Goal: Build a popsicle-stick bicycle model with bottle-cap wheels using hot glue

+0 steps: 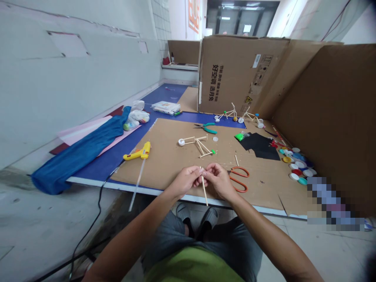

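My left hand (189, 178) and my right hand (217, 178) meet at the table's near edge, fingers pinched round a thin wooden stick (205, 192). The stick points down toward my feet, its upper end between the fingertips. Just beyond my hands lies a small frame of wooden sticks (199, 145) with a white bottle cap (181, 142) at one end and a green piece (213, 152) at the other. Beside my right hand rest orange-handled scissors (241, 179), blades partly hidden by the hand. A short stick piece (236, 160) lies above them.
A yellow glue gun (140, 152) with a clear glue stick and black cord lies left on the cardboard (164, 164). Teal pliers (209, 127) lie farther back. Two stick models (229, 113) stand behind. Bottle caps (297, 164) and black sheets (261, 145) are right, beside a large cardboard box (237, 78).
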`<action>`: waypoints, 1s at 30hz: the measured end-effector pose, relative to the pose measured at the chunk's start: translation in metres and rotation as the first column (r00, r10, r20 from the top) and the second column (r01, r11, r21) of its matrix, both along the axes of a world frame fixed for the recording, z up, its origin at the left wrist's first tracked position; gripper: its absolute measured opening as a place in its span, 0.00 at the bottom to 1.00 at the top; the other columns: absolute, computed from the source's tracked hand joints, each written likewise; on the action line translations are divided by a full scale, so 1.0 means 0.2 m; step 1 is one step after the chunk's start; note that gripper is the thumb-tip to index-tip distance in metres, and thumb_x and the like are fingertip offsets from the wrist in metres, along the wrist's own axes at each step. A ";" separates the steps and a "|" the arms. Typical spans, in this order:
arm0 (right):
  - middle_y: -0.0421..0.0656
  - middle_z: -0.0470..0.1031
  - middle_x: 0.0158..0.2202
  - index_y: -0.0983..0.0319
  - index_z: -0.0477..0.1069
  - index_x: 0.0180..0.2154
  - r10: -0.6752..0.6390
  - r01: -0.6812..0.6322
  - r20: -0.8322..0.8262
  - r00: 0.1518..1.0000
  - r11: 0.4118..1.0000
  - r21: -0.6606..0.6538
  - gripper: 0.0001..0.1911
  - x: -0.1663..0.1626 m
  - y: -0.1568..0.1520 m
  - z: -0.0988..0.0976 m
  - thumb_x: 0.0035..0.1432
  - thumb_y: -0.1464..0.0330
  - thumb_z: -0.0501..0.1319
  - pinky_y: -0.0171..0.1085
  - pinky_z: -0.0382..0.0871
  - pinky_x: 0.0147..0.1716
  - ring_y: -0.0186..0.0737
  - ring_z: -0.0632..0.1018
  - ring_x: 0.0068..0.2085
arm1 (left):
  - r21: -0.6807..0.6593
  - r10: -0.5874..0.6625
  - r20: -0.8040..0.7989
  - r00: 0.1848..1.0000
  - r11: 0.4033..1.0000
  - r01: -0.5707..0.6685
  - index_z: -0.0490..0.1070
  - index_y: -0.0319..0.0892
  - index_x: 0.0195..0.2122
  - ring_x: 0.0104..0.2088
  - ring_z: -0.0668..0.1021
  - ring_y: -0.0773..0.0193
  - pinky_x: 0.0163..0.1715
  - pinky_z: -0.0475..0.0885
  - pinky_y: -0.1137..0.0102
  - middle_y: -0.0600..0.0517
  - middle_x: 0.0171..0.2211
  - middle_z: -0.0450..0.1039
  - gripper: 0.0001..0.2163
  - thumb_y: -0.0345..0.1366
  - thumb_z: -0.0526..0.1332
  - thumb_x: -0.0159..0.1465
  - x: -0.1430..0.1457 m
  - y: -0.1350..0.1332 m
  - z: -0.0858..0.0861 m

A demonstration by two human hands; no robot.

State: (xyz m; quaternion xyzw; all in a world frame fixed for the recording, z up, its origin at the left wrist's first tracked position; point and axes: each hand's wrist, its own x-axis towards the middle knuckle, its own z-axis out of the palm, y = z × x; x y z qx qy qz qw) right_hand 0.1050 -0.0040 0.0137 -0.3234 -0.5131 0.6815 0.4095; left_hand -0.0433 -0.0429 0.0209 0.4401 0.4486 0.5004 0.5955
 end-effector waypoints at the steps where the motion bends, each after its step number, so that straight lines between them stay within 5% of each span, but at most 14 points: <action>1: 0.35 0.74 0.24 0.60 0.66 0.34 0.024 -0.024 0.001 1.000 1.000 0.004 0.22 0.00 -0.01 0.00 0.46 0.57 0.74 0.31 0.71 0.23 0.33 0.76 0.24 | 0.016 0.021 -0.014 1.000 1.000 -0.021 0.68 0.39 0.27 0.22 0.65 0.72 0.23 0.59 0.75 0.56 0.20 0.65 0.21 0.54 0.64 0.58 0.00 0.00 0.00; 8: 0.35 0.73 0.24 0.61 0.70 0.33 0.158 -0.157 0.086 0.984 0.987 -0.025 0.20 0.06 -0.04 0.00 0.47 0.56 0.73 0.32 0.70 0.24 0.31 0.73 0.24 | 0.072 0.165 -0.085 0.983 0.985 -0.159 0.73 0.39 0.33 0.23 0.66 0.70 0.25 0.60 0.73 0.57 0.21 0.65 0.21 0.55 0.63 0.58 0.00 -0.01 -0.01; 30: 0.35 0.72 0.21 0.61 0.72 0.32 0.133 -0.133 0.104 0.986 0.991 -0.004 0.20 0.06 -0.05 0.02 0.47 0.53 0.72 0.32 0.67 0.23 0.30 0.70 0.21 | 0.083 0.148 -0.163 0.975 0.987 -0.136 0.72 0.39 0.28 0.24 0.68 0.69 0.25 0.63 0.74 0.55 0.22 0.67 0.17 0.51 0.63 0.59 0.00 -0.02 -0.01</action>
